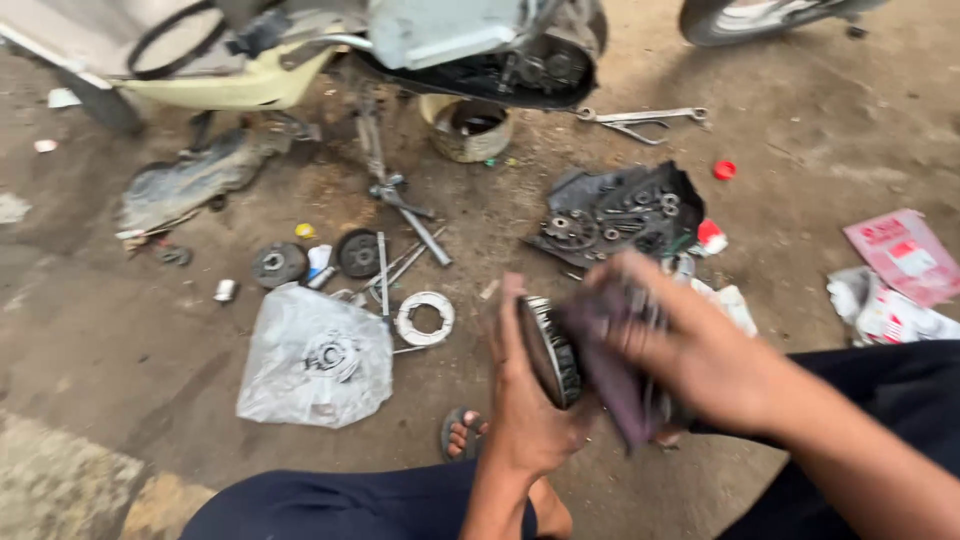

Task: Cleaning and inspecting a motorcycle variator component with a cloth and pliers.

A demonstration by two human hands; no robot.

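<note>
Head view: both hands on disc

Open-air roadside repair workshop for scooters. A partly dismantled scooter stands at the top of the frame; wrenches, a black engine cover holding bolts, pulleys and a grimy rag lie scattered on the bare dirt floor.

Bare ground left; plastic bag, tools ahead.

A flat pink-and-red packet lies on the ground at far right. Beside it sits a crumpled white wrapper. A clear plastic bag lies left of centre.
</note>
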